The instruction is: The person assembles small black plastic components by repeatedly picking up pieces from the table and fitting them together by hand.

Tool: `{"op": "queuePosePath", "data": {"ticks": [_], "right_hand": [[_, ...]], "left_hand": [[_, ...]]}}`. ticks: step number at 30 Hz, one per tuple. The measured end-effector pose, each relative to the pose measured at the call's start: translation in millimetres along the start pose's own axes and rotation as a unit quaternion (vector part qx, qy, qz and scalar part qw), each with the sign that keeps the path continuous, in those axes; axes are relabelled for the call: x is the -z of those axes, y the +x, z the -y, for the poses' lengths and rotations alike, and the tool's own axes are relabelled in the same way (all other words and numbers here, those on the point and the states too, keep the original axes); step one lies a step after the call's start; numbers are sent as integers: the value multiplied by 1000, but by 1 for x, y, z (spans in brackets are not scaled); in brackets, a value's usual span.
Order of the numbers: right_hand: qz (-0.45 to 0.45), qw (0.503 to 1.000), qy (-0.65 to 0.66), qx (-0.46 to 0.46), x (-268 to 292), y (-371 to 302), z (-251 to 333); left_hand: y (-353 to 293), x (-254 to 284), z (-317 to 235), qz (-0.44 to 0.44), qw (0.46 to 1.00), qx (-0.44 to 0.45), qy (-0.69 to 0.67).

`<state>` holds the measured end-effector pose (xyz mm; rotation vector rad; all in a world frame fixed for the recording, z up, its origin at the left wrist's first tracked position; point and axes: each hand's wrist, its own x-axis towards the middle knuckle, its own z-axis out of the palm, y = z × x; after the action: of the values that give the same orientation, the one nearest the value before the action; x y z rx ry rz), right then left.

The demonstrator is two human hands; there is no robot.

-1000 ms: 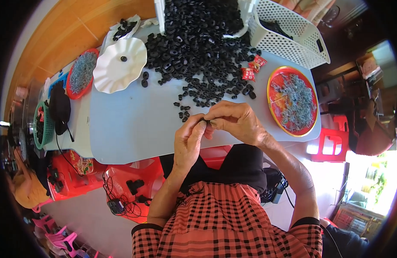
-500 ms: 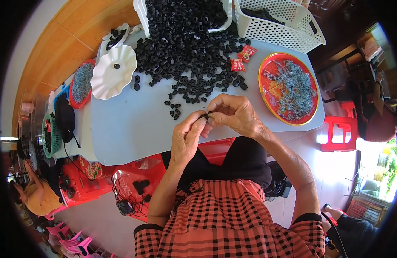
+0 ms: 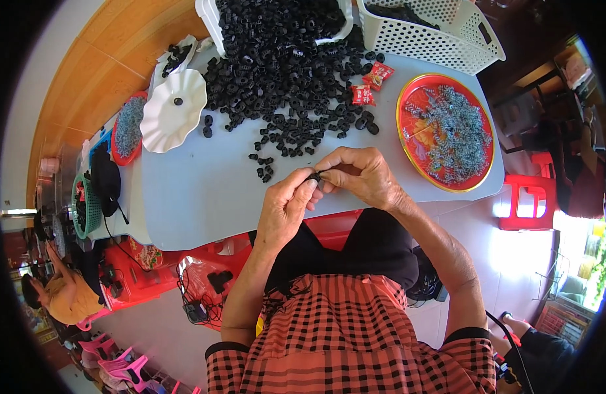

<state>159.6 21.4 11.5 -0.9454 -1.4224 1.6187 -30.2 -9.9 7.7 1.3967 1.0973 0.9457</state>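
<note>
Between my fingertips, just above the near edge of the table, is a small black plastic part (image 3: 314, 176). My left hand (image 3: 288, 205) pinches it with thumb and index finger. From the other side my right hand (image 3: 363, 176) grips the same part, also in a thumb-and-finger pinch. Beyond my hands, a large heap of similar black plastic parts (image 3: 277, 85) spills over the grey table. To the right lies a red round tray (image 3: 412, 154) with a gold rim, holding many small metal springs (image 3: 453, 134).
A white scalloped dish (image 3: 164, 125) with one black piece stands at left, beside another red tray (image 3: 124, 159) of springs. A white perforated basket (image 3: 441, 49) stands at the far right, near red snack packets (image 3: 363, 95). A red stool (image 3: 527, 203) is right of the table.
The view has shifted slightly. Both hands keep their pinch on the black part, with only slight finger movement.
</note>
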Motion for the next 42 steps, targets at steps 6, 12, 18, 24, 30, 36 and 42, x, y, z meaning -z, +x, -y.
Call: {"op": "queuePosePath", "data": {"ticks": [6,12,18,24,30,36,42], "right_hand": [[-1,999,-19,29,0,-3,-4],[2,999,-30,17,2,-3,-5],[-35,997,-62,35,-3,-3,-4],[-15,991,-115,65,-2,-3,-3],[-37,989,-115,90,-4,-4,-5],[-66,935,-285,201,-18,-8,-10],[-107,914,-334,205,-21,-8,-13]], "left_hand": [[2,4,-4,19,1000,6,16],[5,9,-2,45,999,9,24],[-1,-6,-3,-16,997,-10,76],[-6,-26,-1,-129,968,-111,183],[-1,-10,1,-72,997,8,-36],[3,-10,0,-67,995,33,-69],[11,-5,3,-7,994,54,-98]]}}
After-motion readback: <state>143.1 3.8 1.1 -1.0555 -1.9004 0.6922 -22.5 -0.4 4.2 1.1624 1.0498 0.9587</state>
